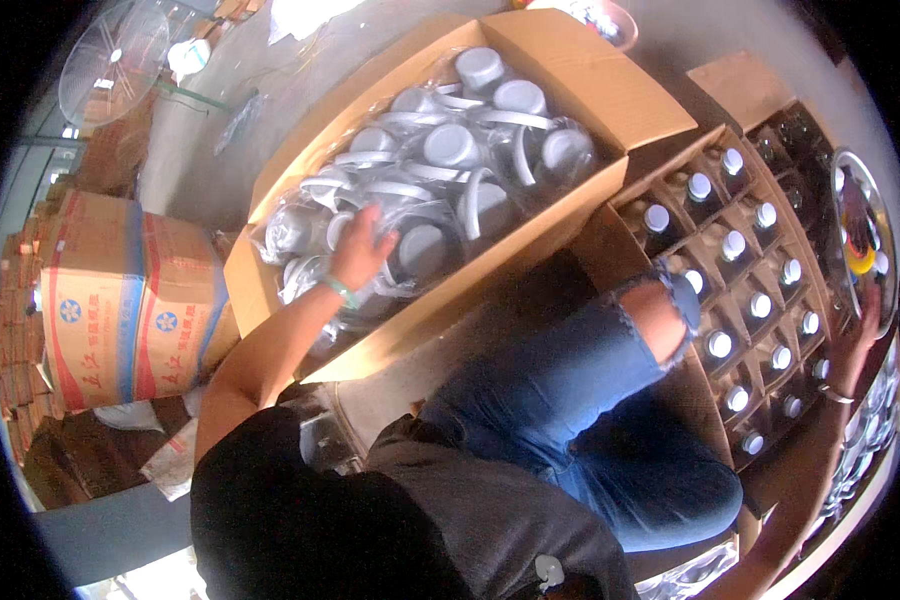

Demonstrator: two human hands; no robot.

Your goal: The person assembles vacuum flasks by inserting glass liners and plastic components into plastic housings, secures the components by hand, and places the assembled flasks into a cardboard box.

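The left hand [358, 252] is blurred, and its contact with the plastic-wrapped grey pieces [450, 146] is unclear. The bent knee [658, 318] hides part of the bottle carton [612, 243]. The lower edge crops the right forearm [802, 492]; the silver-rimmed round thing [846, 158] by the right hand [856, 338] is too indistinct to name.

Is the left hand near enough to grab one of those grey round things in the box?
Probably yes: the left hand is right over the open box, next to the grey round things. Only clear plastic around them might get in the way.
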